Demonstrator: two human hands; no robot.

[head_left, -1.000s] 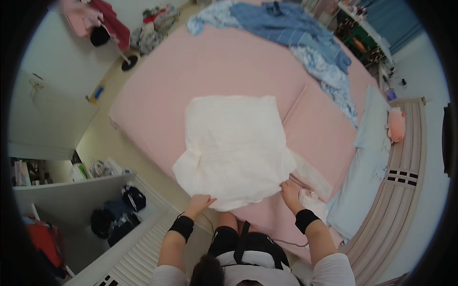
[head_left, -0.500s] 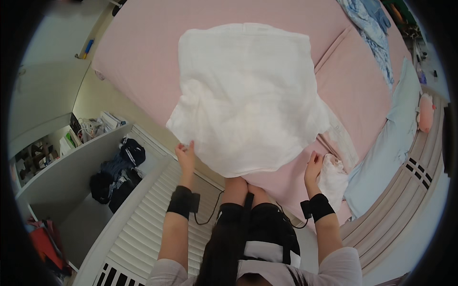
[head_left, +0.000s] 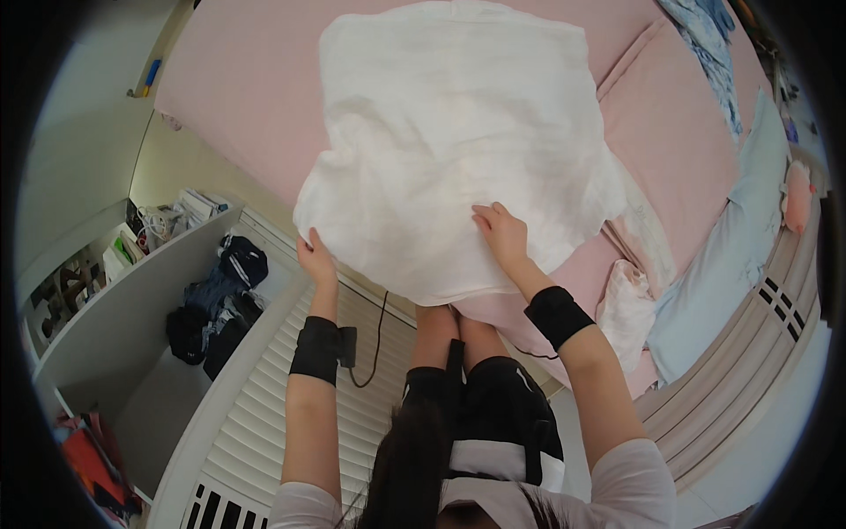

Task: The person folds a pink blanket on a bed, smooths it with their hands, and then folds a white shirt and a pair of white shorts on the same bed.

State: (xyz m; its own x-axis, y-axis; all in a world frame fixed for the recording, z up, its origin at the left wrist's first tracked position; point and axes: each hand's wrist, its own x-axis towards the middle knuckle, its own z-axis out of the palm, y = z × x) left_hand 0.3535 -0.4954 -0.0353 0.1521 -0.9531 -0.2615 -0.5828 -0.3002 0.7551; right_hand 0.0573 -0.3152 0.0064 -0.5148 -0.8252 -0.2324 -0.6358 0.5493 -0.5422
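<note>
A white shirt (head_left: 458, 132) lies spread on the pink bed, creased, its rounded lower end hanging over the near edge above my knees. My left hand (head_left: 317, 260) is at the shirt's left side, thumb and fingers closed on the edge just below the sleeve-like corner. Reaching in over the near part of the cloth, my right hand (head_left: 504, 236) has its fingers bent and apart, with nothing seen in it. Whether its fingertips touch the shirt I cannot tell.
The pink bed (head_left: 238, 97) bears a crumpled pale cloth (head_left: 626, 309), a pink pillow (head_left: 674, 132) and a light blue pillow (head_left: 718, 273) to the right. At left stands an open white cabinet (head_left: 106, 335) with dark clothes (head_left: 233, 300). Cables run from my black wristbands.
My right hand has swung left and forward from beside the shirt to over it. My left hand has moved up and left along the shirt's edge. The view has shifted slightly.
</note>
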